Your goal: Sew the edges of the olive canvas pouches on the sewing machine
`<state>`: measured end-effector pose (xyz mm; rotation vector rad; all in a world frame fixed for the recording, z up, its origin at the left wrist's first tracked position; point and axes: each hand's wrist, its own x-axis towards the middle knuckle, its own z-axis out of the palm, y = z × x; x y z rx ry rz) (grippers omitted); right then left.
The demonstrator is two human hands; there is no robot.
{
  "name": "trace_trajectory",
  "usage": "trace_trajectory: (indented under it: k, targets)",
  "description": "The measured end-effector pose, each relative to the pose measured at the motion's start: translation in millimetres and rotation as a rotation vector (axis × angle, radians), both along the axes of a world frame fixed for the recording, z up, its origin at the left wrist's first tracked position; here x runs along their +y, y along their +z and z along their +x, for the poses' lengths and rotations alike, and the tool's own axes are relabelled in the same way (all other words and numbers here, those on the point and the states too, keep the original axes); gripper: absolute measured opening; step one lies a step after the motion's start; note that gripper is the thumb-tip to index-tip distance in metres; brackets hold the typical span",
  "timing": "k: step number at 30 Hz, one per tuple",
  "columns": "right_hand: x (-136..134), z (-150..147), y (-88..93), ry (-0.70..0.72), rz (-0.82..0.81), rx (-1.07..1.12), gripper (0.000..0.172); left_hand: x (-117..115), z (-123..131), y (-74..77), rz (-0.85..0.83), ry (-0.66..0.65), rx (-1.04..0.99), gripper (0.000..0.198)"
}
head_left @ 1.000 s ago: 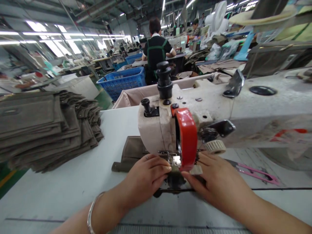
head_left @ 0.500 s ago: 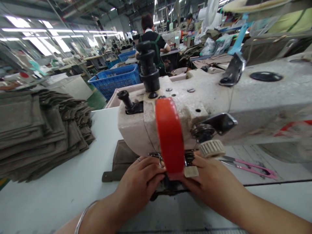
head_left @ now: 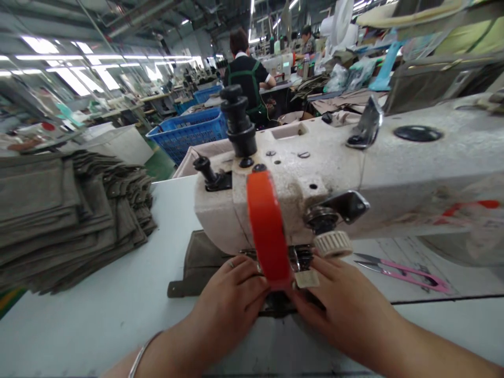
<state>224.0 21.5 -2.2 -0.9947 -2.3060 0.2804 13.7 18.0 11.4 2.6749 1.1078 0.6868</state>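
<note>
A dark olive-brown fabric piece [head_left: 197,268] with a flat strip along its near edge lies under the head of a white sewing machine [head_left: 220,220]. My left hand [head_left: 232,299] presses it from the left side of the needle area, fingers bent and close together. On the other side, my right hand [head_left: 342,296] has its fingers and thumb closed at the cloth, below the ribbed knob. A red tape-like ring [head_left: 268,226] on the machine hides the needle and some fingertips. Pink-handled thread snips [head_left: 409,273] lie to the right of my right hand.
A tall stack of similar brown fabric pieces [head_left: 90,210] sits at the left of the white table [head_left: 169,210]. Behind the machine are a blue plastic basket [head_left: 189,134] and a seated person [head_left: 246,73] facing away. More fabric is heaped at the back right.
My view has shifted slightly, so the machine appears lower. Both hands stay at the needle area. Less of the fabric's near edge shows between them.
</note>
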Motion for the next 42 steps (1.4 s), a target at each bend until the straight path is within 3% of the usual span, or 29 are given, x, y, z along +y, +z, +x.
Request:
trace_trajectory:
  k: [3,8,15,23,28,35,42]
  targets:
    - [1,-3,-2.7,0.066,0.035,0.003,0.020,-2,3,-3.2,0.045,0.039,-0.013,0.017]
    - [-2,-2,-10.6,0.043,0.002,0.029,0.032,-2,3,-13.2,0.085,0.024,-0.055,0.016]
    - [-2,-1,-14.7,0.047,-0.014,0.004,0.029,4,1,-13.8,0.038,0.048,-0.099,0.014]
    - [9,-3,-14.3,-0.001,0.139,-0.082,0.029,16,2,-19.5,0.069,0.083,-0.077,0.012]
    - [14,-3,-17.5,-0.040,0.142,-0.140,0.029,22,1,-16.1,-0.012,0.132,0.008,0.016]
    - [16,-5,-18.3,-0.057,0.110,-0.105,0.027,25,1,-10.7,-0.055,0.149,-0.054,0.018]
    - [18,-3,-24.1,-0.044,0.097,-0.120,0.027,24,0,-16.4,-0.054,0.142,-0.057,0.012]
